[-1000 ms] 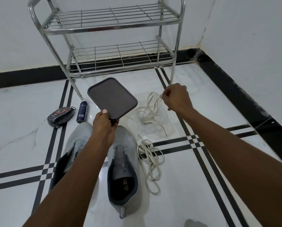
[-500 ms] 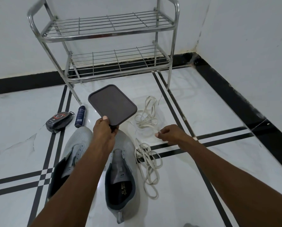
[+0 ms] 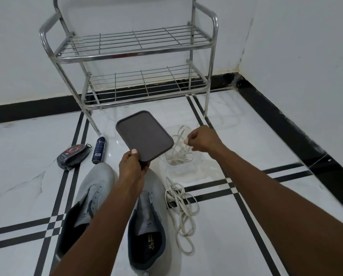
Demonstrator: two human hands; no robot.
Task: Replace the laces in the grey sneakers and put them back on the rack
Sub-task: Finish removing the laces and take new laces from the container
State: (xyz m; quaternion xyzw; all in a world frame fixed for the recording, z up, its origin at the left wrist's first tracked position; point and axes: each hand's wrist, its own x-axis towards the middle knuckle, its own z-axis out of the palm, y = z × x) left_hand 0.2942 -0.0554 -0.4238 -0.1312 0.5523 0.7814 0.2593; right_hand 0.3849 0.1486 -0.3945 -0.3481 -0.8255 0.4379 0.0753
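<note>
1. Your two grey sneakers [image 3: 114, 200] lie side by side on the floor just in front of the steel rack [image 3: 134, 62], toes toward it, eyelets bare: no lace is threaded yet.
2. One loose lace [image 3: 183, 212] is heaped on the floor just right of the right sneaker. A second bundle of laces [image 3: 179, 154] sits in a clear container [image 3: 186, 166] between that sneaker and the rack's right front leg.
3. Your right hand [image 3: 203, 141] hovers over that container with fingers curled, pinching what looks like a lace end; the strand itself is too thin to confirm.
4. Your left hand [image 3: 131, 166] grips the corner of the brown lid [image 3: 144, 135], held tilted above the sneaker toes.
5. You seem to be at the step of fetching the new lace. Next, draw it clear, put the lid down, then start threading at the eyelets nearest the toe.
6. A spray can [image 3: 98, 149] and a dark pouch [image 3: 73, 156] lie left of the sneakers, near the rack's left leg.
</note>
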